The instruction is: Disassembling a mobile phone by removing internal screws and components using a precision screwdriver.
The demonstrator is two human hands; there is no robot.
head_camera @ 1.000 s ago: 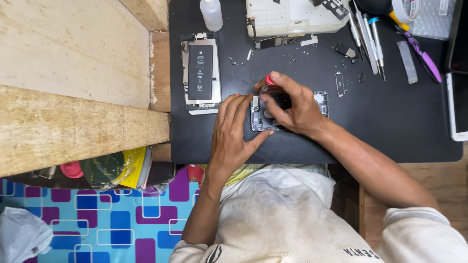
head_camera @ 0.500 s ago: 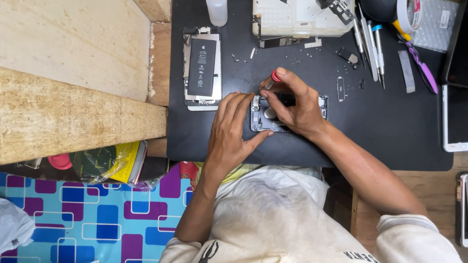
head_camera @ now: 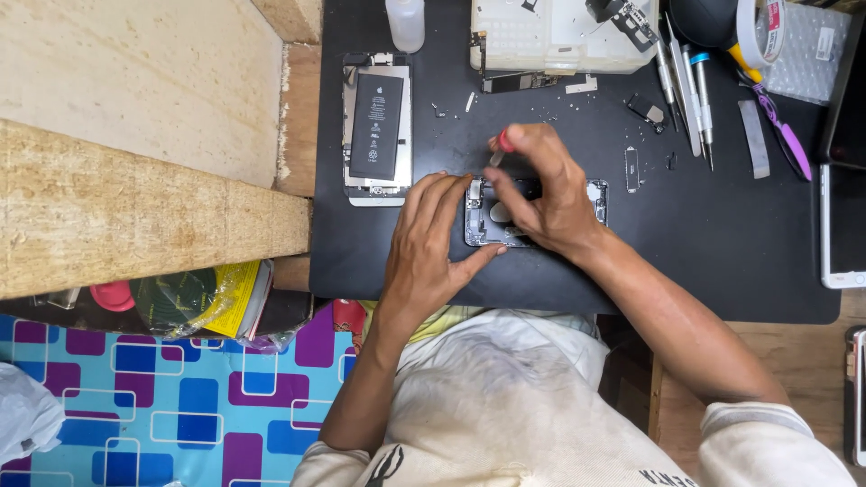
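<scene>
Right hand [head_camera: 541, 194] grips a small screwdriver with a red cap [head_camera: 502, 147], fingers closed round it, tip down on the opened phone housing [head_camera: 532, 212]. Left hand [head_camera: 431, 243] lies flat beside the housing's left end, fingers spread and laid against its edge, thumb along its near side, holding nothing. Housing sits on the black mat [head_camera: 704, 261], near the middle of the surface. Just far-left of it lies a second opened phone with its black battery showing [head_camera: 376, 126]. At the far edge stand a white plastic bottle [head_camera: 405, 22] and a white parts tray [head_camera: 559, 36]. Far right: a row of screwdrivers [head_camera: 687, 86], a purple pry tool [head_camera: 783, 135], a tape roll [head_camera: 760, 32].
</scene>
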